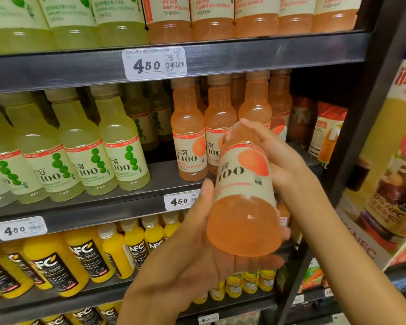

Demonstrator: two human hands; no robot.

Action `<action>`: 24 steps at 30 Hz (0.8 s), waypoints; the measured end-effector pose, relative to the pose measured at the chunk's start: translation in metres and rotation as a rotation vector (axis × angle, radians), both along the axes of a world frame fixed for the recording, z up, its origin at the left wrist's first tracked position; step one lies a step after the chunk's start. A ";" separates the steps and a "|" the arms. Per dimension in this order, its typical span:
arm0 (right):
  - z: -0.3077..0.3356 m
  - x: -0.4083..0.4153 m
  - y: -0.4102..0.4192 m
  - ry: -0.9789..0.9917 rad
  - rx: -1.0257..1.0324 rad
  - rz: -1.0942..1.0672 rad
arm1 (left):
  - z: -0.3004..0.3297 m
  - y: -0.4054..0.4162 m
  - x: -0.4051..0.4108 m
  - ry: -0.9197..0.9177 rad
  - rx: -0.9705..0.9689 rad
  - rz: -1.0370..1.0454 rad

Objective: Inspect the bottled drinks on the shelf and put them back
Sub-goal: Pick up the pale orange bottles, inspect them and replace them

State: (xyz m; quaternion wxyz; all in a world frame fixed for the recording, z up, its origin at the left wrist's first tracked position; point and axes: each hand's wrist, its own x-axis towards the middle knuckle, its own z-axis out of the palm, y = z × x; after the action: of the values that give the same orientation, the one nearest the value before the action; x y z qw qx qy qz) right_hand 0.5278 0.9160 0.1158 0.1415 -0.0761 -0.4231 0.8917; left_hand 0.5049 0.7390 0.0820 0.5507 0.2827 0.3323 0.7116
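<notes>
The left hand (197,254) is cupped under the base of an orange drink bottle (244,202), thumb and fingers curled round it. The neck is gripped by the right hand (277,160). The bottle is held tilted before the front edge of the middle shelf (103,212), near matching bottles (189,137) at its right end.

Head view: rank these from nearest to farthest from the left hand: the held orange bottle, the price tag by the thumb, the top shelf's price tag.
1. The orange bottle: held in the left hand itself.
2. The price tag by the thumb: just behind, on the middle shelf edge.
3. The top price tag: high up, to the left.
</notes>
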 end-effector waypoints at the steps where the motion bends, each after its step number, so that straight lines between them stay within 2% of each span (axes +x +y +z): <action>1: 0.002 -0.001 0.000 0.043 0.002 -0.012 | -0.007 -0.004 -0.001 0.015 0.014 -0.088; 2: 0.007 -0.002 -0.001 0.075 0.007 -0.019 | -0.012 -0.008 -0.001 0.070 0.003 -0.135; 5: 0.014 -0.003 -0.004 0.204 0.130 -0.054 | -0.028 -0.009 -0.007 0.200 -0.051 -0.069; 9: 0.023 0.005 -0.013 0.356 0.408 -0.102 | -0.037 0.003 -0.013 0.397 -0.079 0.059; 13: 0.025 0.015 -0.017 0.361 0.718 -0.136 | -0.042 0.012 -0.025 0.580 -0.088 0.242; 18: 0.014 0.023 -0.022 0.414 0.874 -0.067 | -0.048 0.023 -0.040 0.742 -0.106 0.428; 24: 0.011 0.033 -0.020 0.510 1.045 0.140 | -0.051 0.028 -0.048 0.888 -0.091 0.476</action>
State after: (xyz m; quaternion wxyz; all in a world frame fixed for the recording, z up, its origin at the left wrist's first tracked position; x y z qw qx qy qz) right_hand 0.5603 0.8956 0.1270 0.1983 0.2492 -0.7633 0.5621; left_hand 0.4568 0.7671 0.0312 0.1905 0.4503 0.6206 0.6131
